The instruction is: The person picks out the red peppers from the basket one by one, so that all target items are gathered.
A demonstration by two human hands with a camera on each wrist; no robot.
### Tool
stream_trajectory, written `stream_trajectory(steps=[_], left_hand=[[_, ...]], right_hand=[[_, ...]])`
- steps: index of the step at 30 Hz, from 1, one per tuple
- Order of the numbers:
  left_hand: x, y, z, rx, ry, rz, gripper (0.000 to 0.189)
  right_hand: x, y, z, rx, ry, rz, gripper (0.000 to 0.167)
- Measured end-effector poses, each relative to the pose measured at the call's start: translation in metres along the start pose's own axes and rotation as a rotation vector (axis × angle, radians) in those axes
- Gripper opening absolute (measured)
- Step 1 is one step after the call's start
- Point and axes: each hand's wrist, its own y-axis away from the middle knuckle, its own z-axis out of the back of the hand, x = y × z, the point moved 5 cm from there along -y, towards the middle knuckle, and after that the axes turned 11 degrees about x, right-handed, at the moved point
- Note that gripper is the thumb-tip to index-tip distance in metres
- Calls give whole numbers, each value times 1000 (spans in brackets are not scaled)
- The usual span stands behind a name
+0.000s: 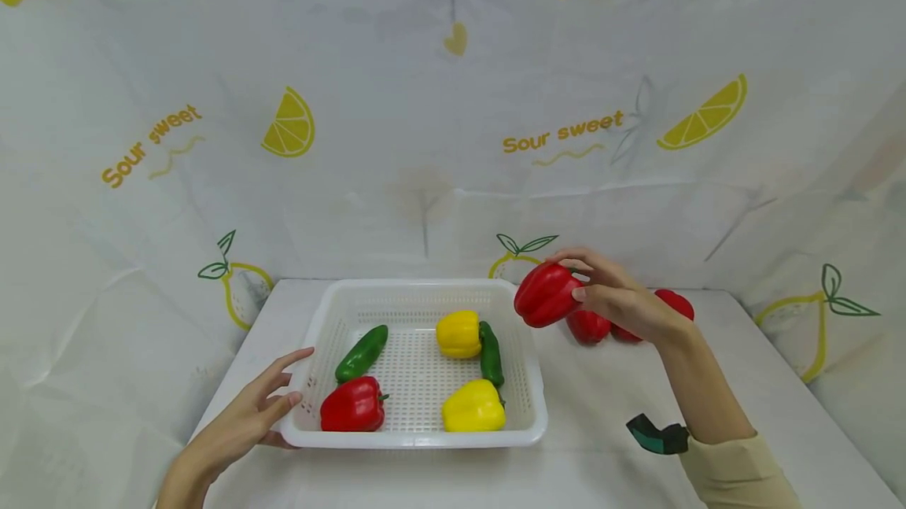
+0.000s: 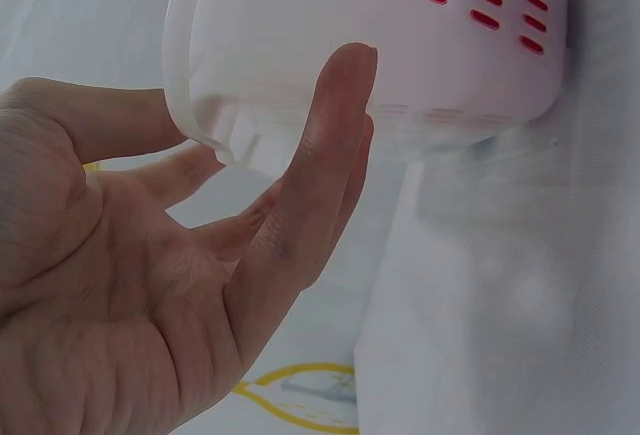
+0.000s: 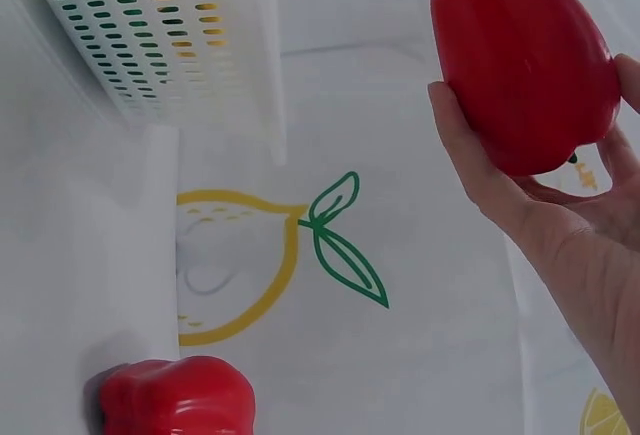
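A red bell pepper (image 1: pixel 548 294) is gripped by my right hand (image 1: pixel 616 296), raised beside the far right corner of a white plastic basket (image 1: pixel 418 440). In the right wrist view this pepper (image 3: pixel 525 60) has its stem end toward the palm. My left hand (image 1: pixel 244 414) holds the basket's left rim, one finger (image 2: pixel 335 115) lying along the outer wall. Inside the basket, a red bell pepper (image 1: pixel 354 405) lies at the near left below a green pepper (image 1: pixel 362 353). Two yellow bell peppers (image 1: pixel 458 334) and another long green pepper (image 1: pixel 491 355) lie on the right.
More red bell peppers (image 1: pixel 589 328) rest on the white table (image 1: pixel 602 391) to the right of the basket, partly hidden by my right hand and wrist. A white sheet (image 1: pixel 396 131) with lemon prints hangs behind the table and along its sides.
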Motion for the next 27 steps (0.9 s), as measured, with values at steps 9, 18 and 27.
stream_trajectory(steps=[9, 18, 27], left_hand=[[0, -1, 1, -17, 1, 24, 74], [0, -2, 1, -2, 18, 6, 73], [0, -1, 1, -7, 15, 15, 74]], right_hand=[[-3, 1, 0, 8, -66, 52, 55], [-6, 2, 0, 3, -93, 77, 55], [-9, 1, 2, -41, -127, 25, 51]])
